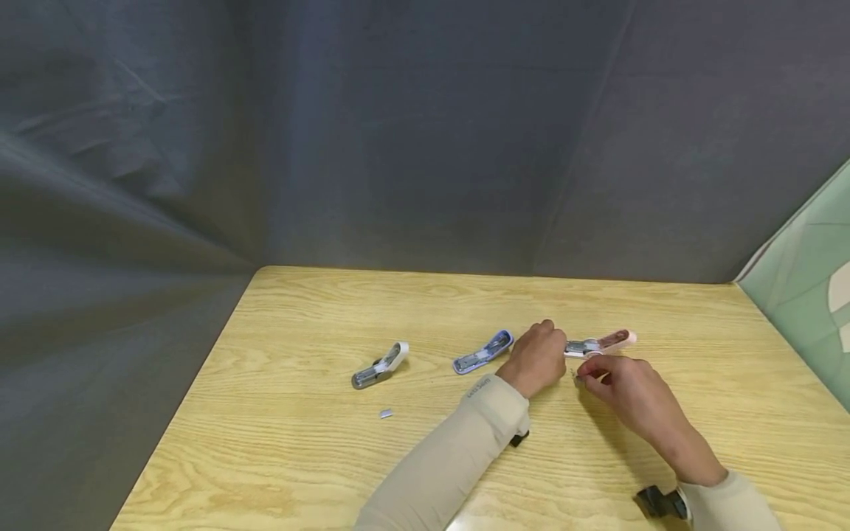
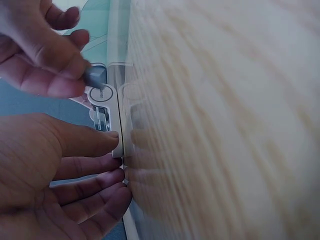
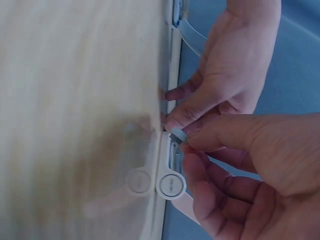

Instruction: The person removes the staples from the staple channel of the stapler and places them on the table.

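Note:
At the right of the table, in the head view, an opened white stapler (image 1: 616,338) with a pinkish lifted arm lies on the wood. My left hand (image 1: 539,357) holds the front end of its base between thumb and fingers, as the left wrist view shows at the stapler's white side (image 2: 116,125). My right hand (image 1: 634,391) pinches a short strip of staples (image 3: 178,135) between thumb and index finger, just beside the stapler. The strip's far end is partly hidden by the fingertips.
Left of my hands lies an opened blue stapler (image 1: 479,355). Farther left are an opened grey and white stapler (image 1: 375,374) and another small staple strip (image 1: 386,414) on the wooden table (image 1: 265,442). A dark cloth (image 1: 425,147) hangs behind the table.

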The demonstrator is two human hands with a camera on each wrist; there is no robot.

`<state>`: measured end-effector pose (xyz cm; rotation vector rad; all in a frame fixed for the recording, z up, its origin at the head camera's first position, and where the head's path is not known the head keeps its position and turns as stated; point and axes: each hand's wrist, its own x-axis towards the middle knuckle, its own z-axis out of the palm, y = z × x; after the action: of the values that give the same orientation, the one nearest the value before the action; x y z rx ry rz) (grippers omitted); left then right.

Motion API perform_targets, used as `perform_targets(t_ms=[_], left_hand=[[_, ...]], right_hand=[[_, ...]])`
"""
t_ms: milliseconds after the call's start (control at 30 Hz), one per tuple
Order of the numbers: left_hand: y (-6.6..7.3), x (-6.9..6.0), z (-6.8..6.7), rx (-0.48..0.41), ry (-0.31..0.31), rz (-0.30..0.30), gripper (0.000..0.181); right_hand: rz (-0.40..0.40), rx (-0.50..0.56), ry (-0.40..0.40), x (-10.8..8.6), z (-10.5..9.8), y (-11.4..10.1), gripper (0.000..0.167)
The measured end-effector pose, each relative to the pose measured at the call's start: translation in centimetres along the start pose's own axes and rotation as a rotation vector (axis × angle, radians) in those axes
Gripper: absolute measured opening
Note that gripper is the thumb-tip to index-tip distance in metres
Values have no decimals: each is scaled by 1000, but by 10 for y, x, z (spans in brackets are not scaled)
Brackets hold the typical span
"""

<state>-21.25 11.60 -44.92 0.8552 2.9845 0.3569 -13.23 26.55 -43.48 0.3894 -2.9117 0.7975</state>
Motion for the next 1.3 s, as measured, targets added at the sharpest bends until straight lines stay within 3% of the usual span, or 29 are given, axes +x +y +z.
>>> perform_targets(t_ms=[633,933,1233,1300], left_hand=[[-2,-4,-4,-65,-22,1,16],[-1,-6,-4,-92,-26,19,24],[-4,-18,-7,-109,-67,29,17],[-5,-23,-10,-97,-72,41,25]], right_hand=[[-25,1,6,-6,8,7,6],[32,1,-36,-9,8,10,4],[20,0,-32,-9,6,10,3],[20,-11,-23,-9,4,9,3]])
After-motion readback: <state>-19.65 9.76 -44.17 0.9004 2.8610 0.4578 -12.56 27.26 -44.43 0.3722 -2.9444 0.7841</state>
